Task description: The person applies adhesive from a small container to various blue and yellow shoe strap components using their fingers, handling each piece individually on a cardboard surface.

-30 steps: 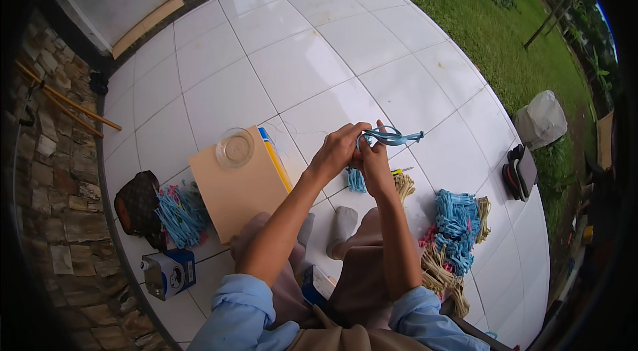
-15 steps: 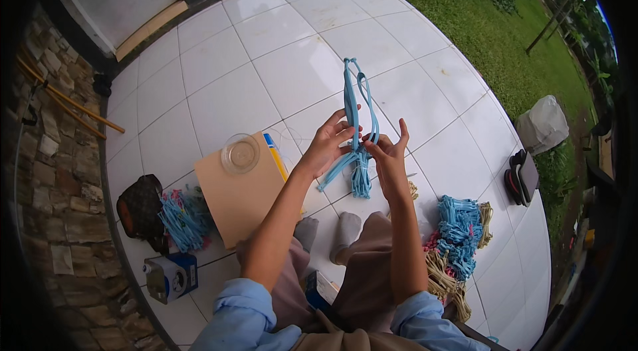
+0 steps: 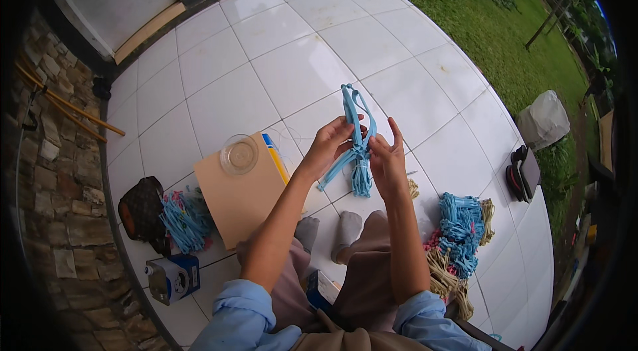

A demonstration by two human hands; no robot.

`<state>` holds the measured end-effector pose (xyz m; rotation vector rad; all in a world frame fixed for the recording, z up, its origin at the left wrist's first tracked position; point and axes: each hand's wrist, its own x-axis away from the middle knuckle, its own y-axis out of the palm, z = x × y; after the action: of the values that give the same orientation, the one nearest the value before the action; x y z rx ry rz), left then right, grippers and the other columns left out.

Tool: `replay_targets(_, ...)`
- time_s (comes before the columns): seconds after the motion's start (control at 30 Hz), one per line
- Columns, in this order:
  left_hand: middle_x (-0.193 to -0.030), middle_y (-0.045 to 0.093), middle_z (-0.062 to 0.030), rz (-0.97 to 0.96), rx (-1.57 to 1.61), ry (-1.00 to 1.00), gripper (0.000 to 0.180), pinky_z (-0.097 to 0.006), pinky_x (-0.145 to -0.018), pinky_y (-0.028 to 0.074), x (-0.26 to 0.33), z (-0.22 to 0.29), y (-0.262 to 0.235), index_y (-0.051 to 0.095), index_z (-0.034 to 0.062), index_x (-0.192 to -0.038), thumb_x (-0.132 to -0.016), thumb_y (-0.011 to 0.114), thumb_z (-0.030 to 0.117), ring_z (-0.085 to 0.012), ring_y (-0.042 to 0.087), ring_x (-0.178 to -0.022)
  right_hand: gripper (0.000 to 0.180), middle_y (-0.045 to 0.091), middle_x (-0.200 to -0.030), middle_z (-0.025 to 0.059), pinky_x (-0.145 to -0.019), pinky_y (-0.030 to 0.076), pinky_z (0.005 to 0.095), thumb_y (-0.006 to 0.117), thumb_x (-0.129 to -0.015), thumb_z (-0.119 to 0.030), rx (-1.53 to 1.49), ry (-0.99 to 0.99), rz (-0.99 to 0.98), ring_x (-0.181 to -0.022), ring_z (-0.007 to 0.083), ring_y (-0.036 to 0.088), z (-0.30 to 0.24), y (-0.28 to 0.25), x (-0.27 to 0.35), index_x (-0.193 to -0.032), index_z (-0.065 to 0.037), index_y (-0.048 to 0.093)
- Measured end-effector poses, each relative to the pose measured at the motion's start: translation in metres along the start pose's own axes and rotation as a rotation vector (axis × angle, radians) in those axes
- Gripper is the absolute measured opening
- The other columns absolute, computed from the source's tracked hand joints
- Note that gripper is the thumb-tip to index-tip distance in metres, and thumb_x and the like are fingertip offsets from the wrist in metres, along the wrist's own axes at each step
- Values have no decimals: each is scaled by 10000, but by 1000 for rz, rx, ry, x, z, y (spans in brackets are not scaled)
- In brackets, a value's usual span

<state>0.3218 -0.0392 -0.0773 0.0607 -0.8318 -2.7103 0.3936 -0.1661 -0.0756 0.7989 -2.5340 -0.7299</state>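
Between my two hands hangs a bundle of light blue flat cords point(image 3: 361, 179), tied at its middle, with knotted loops standing up above and a tasselled end below. My left hand point(image 3: 327, 148) is closed on the looped cords from the left side. My right hand point(image 3: 388, 160) pinches the bundle near its tied middle between thumb and fingers, one finger pointing up. A loose tail of cord slants down to the left below my left hand. The fingertips behind the cords are partly hidden.
A tan board point(image 3: 239, 201) with a clear round dish point(image 3: 239, 154) lies left of my legs. Beside it are blue cords point(image 3: 186, 220), a brown bag point(image 3: 143, 211) and a metal can point(image 3: 174, 278). Blue bundles point(image 3: 460, 231) and beige bundles point(image 3: 441, 272) are piled at right.
The upper loops have come down lower and look more slack. My hands have shifted slightly on the bundle, which both still hold.
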Motion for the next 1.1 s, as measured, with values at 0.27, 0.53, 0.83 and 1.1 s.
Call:
replay_targets(0.27,-667,398,45,221,49,26,209,-198,-585,394,-4,-3,2,477,102,-974,-937,485,308,-43,428,-617,666,556,-933,91,-824,423,317,524,-846,-14,-179,-2,-12,-905,184,541,0,9,5,-1395,-81,153)
replay_targets(0.53,-663,426,55,113,-42,-167,292,-177,-615,363,0,-10,8,516,75,-999,-929,485,356,-40,460,-656,597,478,-870,88,-746,446,346,473,-899,-111,-343,45,-43,-766,179,496,1,10,4,-1380,-69,123)
replay_targets(0.83,-848,489,-8,353,351,81,227,-277,-707,444,1,-9,9,472,128,-863,-964,395,316,-121,524,-773,784,535,-916,135,-773,439,358,477,-930,-166,-162,-120,-51,-717,210,541,-1,28,15,-1395,-183,-154)
replay_targets(1.1,-610,330,46,213,575,85,221,-220,-507,367,9,-10,2,450,118,-903,-984,345,294,-57,352,-533,782,442,-786,51,-747,421,309,493,-920,-121,-227,-138,-82,-671,129,438,16,33,19,-1408,-189,-114)
